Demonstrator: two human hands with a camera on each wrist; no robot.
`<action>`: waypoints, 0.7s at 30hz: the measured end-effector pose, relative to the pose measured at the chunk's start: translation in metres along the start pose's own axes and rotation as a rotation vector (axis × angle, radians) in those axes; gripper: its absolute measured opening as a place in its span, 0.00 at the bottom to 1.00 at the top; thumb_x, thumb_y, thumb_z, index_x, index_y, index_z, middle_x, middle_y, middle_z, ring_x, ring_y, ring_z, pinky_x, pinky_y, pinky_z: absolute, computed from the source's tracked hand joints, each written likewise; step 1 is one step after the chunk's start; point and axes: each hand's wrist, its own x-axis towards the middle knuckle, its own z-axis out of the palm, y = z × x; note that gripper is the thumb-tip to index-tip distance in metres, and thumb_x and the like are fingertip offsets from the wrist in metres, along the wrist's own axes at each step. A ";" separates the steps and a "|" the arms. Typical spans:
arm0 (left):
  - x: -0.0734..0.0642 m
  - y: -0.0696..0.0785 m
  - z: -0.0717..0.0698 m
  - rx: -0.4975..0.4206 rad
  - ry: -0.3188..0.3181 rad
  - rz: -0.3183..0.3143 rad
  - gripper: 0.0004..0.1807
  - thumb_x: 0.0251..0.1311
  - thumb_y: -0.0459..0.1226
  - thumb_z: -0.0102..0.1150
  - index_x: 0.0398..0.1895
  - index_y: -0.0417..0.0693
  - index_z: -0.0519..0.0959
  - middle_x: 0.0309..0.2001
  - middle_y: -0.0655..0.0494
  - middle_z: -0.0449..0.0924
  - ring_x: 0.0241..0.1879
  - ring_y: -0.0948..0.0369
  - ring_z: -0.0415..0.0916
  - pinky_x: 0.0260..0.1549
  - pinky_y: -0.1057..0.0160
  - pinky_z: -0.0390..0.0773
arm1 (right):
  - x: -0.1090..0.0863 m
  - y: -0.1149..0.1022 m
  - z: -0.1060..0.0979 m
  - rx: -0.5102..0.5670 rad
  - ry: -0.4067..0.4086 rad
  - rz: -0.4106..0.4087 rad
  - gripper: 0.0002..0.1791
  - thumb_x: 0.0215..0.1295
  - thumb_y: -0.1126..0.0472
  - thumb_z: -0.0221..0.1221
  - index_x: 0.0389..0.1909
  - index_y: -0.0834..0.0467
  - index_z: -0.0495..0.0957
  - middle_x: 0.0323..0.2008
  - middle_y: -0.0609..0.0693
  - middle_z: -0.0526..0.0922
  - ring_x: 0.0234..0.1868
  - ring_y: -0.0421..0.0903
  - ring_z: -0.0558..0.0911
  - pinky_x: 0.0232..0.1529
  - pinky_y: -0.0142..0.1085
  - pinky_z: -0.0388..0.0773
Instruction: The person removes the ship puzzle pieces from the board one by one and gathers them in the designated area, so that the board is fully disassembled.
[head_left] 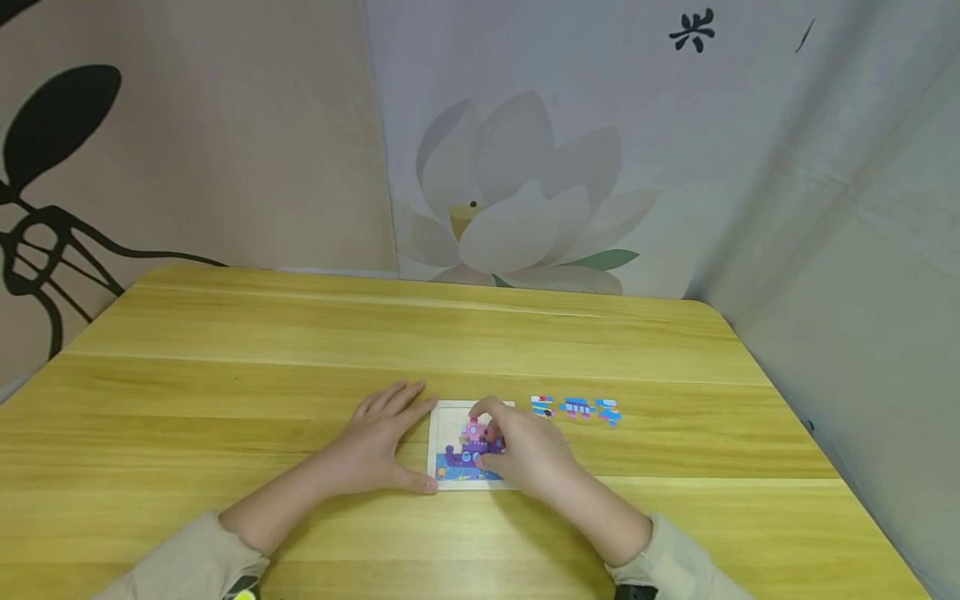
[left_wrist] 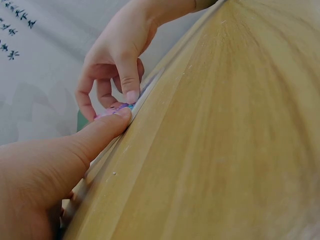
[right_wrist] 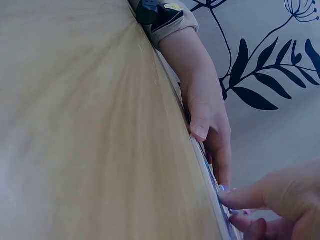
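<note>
Head: faced forward-down over yellow wooden table (head_left: 465,354)
Left wrist: faced rightward
Right wrist: faced leftward
Wrists: close, shared bare hands (left_wrist: 45,180) (left_wrist: 117,52)

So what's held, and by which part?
Can't tell for the right hand: its bent fingers, over the puzzle tray, hide any grip. The left hand isn't gripping; its thumb rests at the tray's near left corner.

– Puzzle frame (head_left: 432,450)?
– White; the boat picture (head_left: 456,459) shows purple and pink above blue.
– Loose pieces (head_left: 577,407)?
– Blue, marked pink and white.
– Table (head_left: 262,400)?
– Yellow, with streaked wood grain.
– Sleeves (head_left: 187,560)?
– Plain beige.
– Curtain (head_left: 262,125)?
– Pale, printed with a whitish flower (head_left: 517,229) and black leaves (head_left: 63,121).
</note>
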 end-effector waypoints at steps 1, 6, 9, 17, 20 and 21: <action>0.000 0.000 0.000 0.000 0.000 0.000 0.63 0.35 0.72 0.63 0.72 0.43 0.60 0.74 0.41 0.47 0.71 0.40 0.38 0.63 0.33 0.39 | 0.000 0.001 0.000 0.010 0.004 0.000 0.27 0.50 0.59 0.72 0.52 0.49 0.74 0.29 0.38 0.78 0.25 0.35 0.73 0.25 0.31 0.71; 0.001 -0.001 0.000 0.001 0.000 -0.001 0.63 0.35 0.73 0.62 0.72 0.44 0.60 0.74 0.42 0.46 0.72 0.41 0.38 0.63 0.34 0.39 | -0.001 0.004 0.002 0.077 0.046 -0.013 0.22 0.54 0.63 0.69 0.50 0.48 0.75 0.28 0.37 0.76 0.22 0.35 0.72 0.21 0.30 0.69; 0.001 -0.001 0.000 0.000 0.002 -0.003 0.63 0.35 0.72 0.62 0.72 0.44 0.60 0.74 0.42 0.47 0.71 0.41 0.38 0.63 0.34 0.39 | -0.001 0.006 0.002 0.114 0.074 -0.024 0.18 0.57 0.63 0.67 0.47 0.47 0.76 0.28 0.37 0.76 0.19 0.35 0.70 0.20 0.30 0.67; 0.000 0.000 0.000 0.001 0.003 -0.008 0.63 0.34 0.72 0.63 0.72 0.43 0.60 0.74 0.41 0.47 0.71 0.40 0.38 0.63 0.34 0.39 | -0.002 0.005 -0.003 0.225 0.081 -0.011 0.16 0.59 0.64 0.66 0.47 0.48 0.78 0.28 0.38 0.77 0.16 0.36 0.70 0.16 0.30 0.67; 0.000 0.000 0.000 0.001 -0.001 -0.006 0.63 0.35 0.72 0.63 0.72 0.43 0.60 0.74 0.41 0.47 0.71 0.40 0.38 0.63 0.33 0.40 | -0.004 0.007 -0.005 0.266 0.090 -0.008 0.16 0.59 0.66 0.65 0.46 0.49 0.78 0.28 0.39 0.78 0.16 0.38 0.69 0.16 0.31 0.67; 0.000 0.000 -0.001 0.003 -0.001 -0.006 0.63 0.35 0.72 0.63 0.72 0.43 0.60 0.74 0.41 0.47 0.71 0.40 0.38 0.63 0.33 0.40 | -0.005 0.008 -0.006 0.278 0.096 -0.006 0.16 0.59 0.66 0.65 0.46 0.49 0.78 0.28 0.39 0.78 0.17 0.38 0.69 0.16 0.31 0.67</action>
